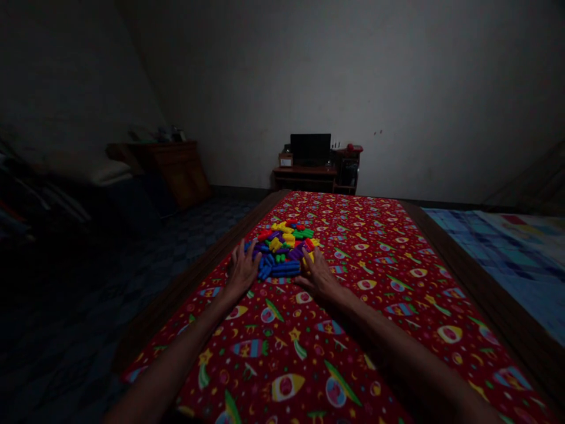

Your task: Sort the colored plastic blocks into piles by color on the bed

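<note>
A heap of small plastic building blocks (286,244) in blue, yellow, green, red and purple lies on a red cloth printed with rockets and stars (375,294). My left hand (242,270) rests flat on the cloth against the heap's left side, fingers spread and touching the blocks. My right hand (318,274) lies flat against the heap's right side, fingers stretched toward the blocks. Neither hand holds anything. Both forearms reach in from the bottom of the view.
The cloth covers a long wooden-edged table (445,247). A blue patterned mat (507,253) lies to the right. At the far wall stands a low desk with a dark screen (310,147). A wooden cabinet (176,168) stands at the left. The room is dim.
</note>
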Demonstrator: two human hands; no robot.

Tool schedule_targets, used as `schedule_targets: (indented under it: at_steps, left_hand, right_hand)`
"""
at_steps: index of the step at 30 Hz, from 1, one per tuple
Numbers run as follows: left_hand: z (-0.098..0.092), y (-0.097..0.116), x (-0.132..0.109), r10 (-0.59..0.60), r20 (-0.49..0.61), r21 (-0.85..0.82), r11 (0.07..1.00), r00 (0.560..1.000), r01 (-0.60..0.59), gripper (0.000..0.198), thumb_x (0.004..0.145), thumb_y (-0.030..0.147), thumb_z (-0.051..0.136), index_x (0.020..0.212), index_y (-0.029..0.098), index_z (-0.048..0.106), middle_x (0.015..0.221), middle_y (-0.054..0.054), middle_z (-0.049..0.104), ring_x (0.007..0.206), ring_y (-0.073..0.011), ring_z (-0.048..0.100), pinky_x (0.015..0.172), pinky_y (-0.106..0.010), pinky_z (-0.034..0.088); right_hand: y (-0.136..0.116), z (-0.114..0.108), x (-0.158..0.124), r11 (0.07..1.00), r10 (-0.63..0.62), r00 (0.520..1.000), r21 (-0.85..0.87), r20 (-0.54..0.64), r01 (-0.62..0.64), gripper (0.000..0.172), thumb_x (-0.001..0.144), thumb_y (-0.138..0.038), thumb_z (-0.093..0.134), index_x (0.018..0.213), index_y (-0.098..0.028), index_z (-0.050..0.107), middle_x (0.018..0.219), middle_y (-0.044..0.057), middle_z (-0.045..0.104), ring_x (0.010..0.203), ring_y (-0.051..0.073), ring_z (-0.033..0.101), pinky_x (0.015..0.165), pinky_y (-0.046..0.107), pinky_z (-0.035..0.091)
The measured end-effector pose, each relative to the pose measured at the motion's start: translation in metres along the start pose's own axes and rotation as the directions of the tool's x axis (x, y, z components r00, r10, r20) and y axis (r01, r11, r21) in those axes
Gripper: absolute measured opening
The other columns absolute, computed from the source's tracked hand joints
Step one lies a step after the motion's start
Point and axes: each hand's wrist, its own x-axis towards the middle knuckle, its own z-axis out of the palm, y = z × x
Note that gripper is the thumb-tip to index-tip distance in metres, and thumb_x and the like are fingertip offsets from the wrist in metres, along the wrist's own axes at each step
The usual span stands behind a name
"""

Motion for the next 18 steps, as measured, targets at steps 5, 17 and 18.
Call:
schedule_targets:
  at_steps: [5,17,18]
  left_hand:
    - [0.021,0.0,0.017,0.02,0.081,-0.111,0.994,0.997,-0.011,0.043,0.095,0.034,0.031,0.129,0.018,0.052,0.148,-0.015,0.041,0.144,-0.0318,0.018,0.113,-0.059,0.015]
    - [0.03,-0.036,0.022,-0.253,-0.143,-0.364,0.912,0.957,0.186,0.048,0.095,0.037,0.025,0.128,0.015,0.051,0.136,-0.015,0.052,0.133,-0.0233,0.042,0.116,-0.046,0.026]
    - [0.03,-0.036,0.022,-0.26,-0.136,-0.362,0.912,0.956,0.196,0.048,0.094,0.037,0.025,0.128,0.015,0.052,0.136,-0.015,0.052,0.133,-0.0239,0.042,0.116,-0.046,0.026]
  right_hand:
    - [-0.002,0.018,0.038,0.996,0.034,0.998,0.076,0.048,-0.038,0.101,0.08,-0.057,0.062,0.153,-0.022,0.001,0.158,0.022,-0.002,0.144,0.041,0.003,0.11,0.062,0.02]
    - [0.168,-0.1,-0.104,0.834,0.282,0.959,-0.484,-0.039,-0.265,0.053,0.097,-0.039,0.026,0.139,-0.016,0.046,0.144,0.017,0.045,0.134,0.031,0.038,0.107,0.051,0.034]
    - [0.18,-0.105,-0.114,0.811,0.295,0.955,-0.521,-0.027,-0.265,0.052,0.096,-0.039,0.025,0.139,-0.018,0.046,0.144,0.015,0.046,0.134,0.03,0.039,0.107,0.051,0.033]
